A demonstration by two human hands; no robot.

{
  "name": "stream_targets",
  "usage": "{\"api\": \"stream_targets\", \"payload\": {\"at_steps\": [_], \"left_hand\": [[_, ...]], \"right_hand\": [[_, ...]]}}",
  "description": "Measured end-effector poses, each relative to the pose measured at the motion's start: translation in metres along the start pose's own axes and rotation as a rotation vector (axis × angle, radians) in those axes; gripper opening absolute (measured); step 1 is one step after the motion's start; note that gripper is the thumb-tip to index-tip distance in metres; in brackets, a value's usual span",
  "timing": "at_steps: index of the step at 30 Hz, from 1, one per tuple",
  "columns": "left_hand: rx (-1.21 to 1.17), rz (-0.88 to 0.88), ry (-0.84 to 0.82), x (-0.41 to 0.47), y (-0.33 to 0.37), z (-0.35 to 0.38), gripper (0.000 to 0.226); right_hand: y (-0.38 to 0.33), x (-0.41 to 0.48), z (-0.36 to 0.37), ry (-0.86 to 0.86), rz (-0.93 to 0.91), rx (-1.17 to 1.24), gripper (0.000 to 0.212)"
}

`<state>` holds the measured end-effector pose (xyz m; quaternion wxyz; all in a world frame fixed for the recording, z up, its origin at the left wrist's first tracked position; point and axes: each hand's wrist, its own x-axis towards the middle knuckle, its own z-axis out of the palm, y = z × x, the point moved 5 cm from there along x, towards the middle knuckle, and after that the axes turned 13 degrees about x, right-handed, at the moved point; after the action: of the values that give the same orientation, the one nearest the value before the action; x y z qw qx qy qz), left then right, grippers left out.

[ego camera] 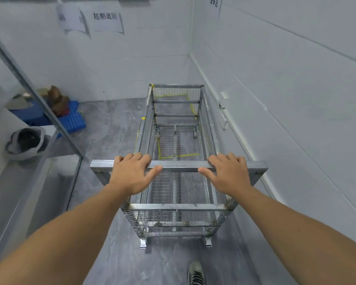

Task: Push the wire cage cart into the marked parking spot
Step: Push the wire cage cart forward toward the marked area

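Both hands, left [132, 173] and right [229, 173], wrap the cart [179, 167] bar, spaced apart for steering; yellow tape [181, 156] shows mid-frame through the mesh. You're part-way in, I'd judge.

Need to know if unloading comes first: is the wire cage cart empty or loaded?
Empty: through the wire cage cart mesh only floor and yellow tape show.

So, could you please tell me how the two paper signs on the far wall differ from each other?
The right sign lies fairly flat and shows four legible dark characters; the left sign is creased down its middle, and its print is too blurred to read. The left sign also hangs slightly lower. Both are white sheets with lower edges curling off the wall.
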<state>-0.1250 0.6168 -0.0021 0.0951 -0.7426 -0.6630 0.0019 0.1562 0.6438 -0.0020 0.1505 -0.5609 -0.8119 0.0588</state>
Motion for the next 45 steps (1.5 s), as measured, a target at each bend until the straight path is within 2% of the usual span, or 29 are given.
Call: {"api": "stream_targets", "payload": {"at_steps": [18,26,31,35,40,45], "left_hand": [[-0.033,-0.033,-0.064,0.218,-0.005,0.025,0.064],[-0.052,-0.036,-0.087,0.31,-0.017,0.038,0.056],[-0.045,-0.039,-0.076,0.373,-0.03,0.048,0.061],[-0.053,-0.044,-0.101,0.417,-0.039,0.055,0.056],[-0.033,-0.042,-0.106,0.463,-0.046,0.061,0.064],[-0.035,-0.054,-0.11,0.501,-0.056,0.07,0.06]], "right_hand": [[0.098,0.206,0.01,-0.059,-0.011,0.024,0.056],[0.131,0.298,0.018,-0.066,-0.007,0.02,0.058],[0.148,0.362,0.027,-0.054,-0.015,0.019,0.057],[0.161,0.407,0.03,-0.072,-0.011,0.028,0.056],[0.178,0.453,0.036,-0.078,-0.015,0.003,0.058],[0.187,0.492,0.041,-0.057,-0.042,-0.001,0.053]]}}
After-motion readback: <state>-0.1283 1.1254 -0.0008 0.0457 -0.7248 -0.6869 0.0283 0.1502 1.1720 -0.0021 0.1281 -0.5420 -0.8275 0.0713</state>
